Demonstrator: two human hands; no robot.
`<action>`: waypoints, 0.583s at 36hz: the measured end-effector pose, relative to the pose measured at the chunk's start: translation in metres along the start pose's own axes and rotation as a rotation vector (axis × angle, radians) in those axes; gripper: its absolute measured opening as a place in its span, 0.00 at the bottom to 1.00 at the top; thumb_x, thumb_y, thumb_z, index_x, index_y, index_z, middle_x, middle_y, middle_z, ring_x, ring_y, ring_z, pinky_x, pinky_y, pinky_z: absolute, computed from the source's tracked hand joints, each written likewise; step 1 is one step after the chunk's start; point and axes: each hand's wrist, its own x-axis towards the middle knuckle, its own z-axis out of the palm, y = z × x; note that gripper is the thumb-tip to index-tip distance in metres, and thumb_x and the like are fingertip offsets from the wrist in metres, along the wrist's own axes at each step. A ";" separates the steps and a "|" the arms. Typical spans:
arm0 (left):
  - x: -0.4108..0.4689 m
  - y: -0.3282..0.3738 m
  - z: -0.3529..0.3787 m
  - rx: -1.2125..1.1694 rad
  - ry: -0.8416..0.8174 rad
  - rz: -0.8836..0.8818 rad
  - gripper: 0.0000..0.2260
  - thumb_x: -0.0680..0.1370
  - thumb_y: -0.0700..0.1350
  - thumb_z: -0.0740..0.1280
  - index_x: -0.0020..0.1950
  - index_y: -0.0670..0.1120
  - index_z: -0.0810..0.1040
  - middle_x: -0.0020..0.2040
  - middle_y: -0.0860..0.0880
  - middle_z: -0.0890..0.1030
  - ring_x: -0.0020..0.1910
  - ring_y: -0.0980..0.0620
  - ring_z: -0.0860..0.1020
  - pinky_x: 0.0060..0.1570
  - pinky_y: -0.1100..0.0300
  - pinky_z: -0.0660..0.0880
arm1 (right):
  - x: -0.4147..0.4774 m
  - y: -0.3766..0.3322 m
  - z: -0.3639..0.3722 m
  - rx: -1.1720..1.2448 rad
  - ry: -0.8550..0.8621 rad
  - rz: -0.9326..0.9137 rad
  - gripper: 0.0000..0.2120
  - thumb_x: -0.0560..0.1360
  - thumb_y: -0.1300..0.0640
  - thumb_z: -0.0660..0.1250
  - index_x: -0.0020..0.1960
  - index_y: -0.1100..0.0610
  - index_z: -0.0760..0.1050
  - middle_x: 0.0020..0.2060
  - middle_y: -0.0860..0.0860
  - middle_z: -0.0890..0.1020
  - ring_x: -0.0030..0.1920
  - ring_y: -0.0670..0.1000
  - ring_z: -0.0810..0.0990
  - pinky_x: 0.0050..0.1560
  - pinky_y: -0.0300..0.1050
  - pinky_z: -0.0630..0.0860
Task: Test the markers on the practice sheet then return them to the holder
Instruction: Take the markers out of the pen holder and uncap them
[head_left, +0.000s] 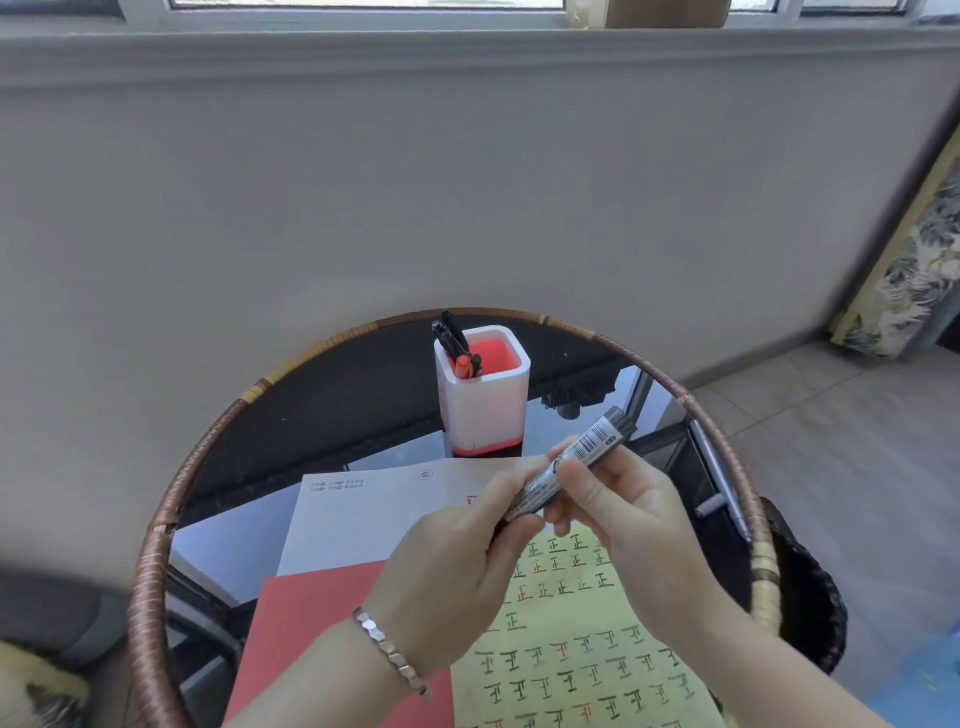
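Both hands on one black marker (571, 462), held in the air above the practice sheet (576, 649). Left hand (457, 561) closed around the lower end; that end is hidden in the fist, so cap on or off cannot be told. Right hand (613, 499) pinches the barrel mid-length, barcode label facing up, upper end pointing away toward the right.

Judged step: uncapping to test, or recapping before return. Either way, pull or push straight along the barrel, no twisting sideways, and keep the tip end over the sheet, not over the red paper (311, 618) or the white sheet (353, 519) beside it.

Sheet is yellow, already filled with rows of black and red characters; free space looks scarce near the middle.

White-and-red holder (485, 400) stands upright beyond the papers on the glass worktop (332, 400), a few pens (457, 348) inside, room left.
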 end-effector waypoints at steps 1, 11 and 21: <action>-0.001 0.000 0.000 -0.012 -0.007 -0.012 0.13 0.75 0.59 0.51 0.59 0.67 0.63 0.31 0.63 0.73 0.26 0.58 0.69 0.26 0.71 0.61 | -0.001 0.000 -0.002 -0.013 -0.017 -0.020 0.05 0.71 0.56 0.67 0.39 0.56 0.79 0.31 0.50 0.80 0.31 0.47 0.76 0.35 0.37 0.75; 0.002 -0.005 -0.006 -0.255 -0.009 -0.402 0.12 0.79 0.45 0.55 0.61 0.56 0.59 0.36 0.48 0.69 0.25 0.60 0.64 0.26 0.67 0.63 | 0.023 -0.021 -0.036 -0.324 0.087 -0.051 0.09 0.74 0.51 0.62 0.53 0.46 0.71 0.40 0.45 0.82 0.43 0.45 0.80 0.44 0.39 0.78; 0.000 -0.011 -0.001 -0.280 0.102 -0.534 0.14 0.80 0.41 0.55 0.59 0.57 0.56 0.51 0.60 0.77 0.45 0.63 0.76 0.36 0.70 0.73 | 0.056 -0.006 -0.112 -1.229 -0.017 0.422 0.24 0.76 0.50 0.63 0.69 0.45 0.60 0.34 0.49 0.77 0.34 0.50 0.79 0.33 0.42 0.76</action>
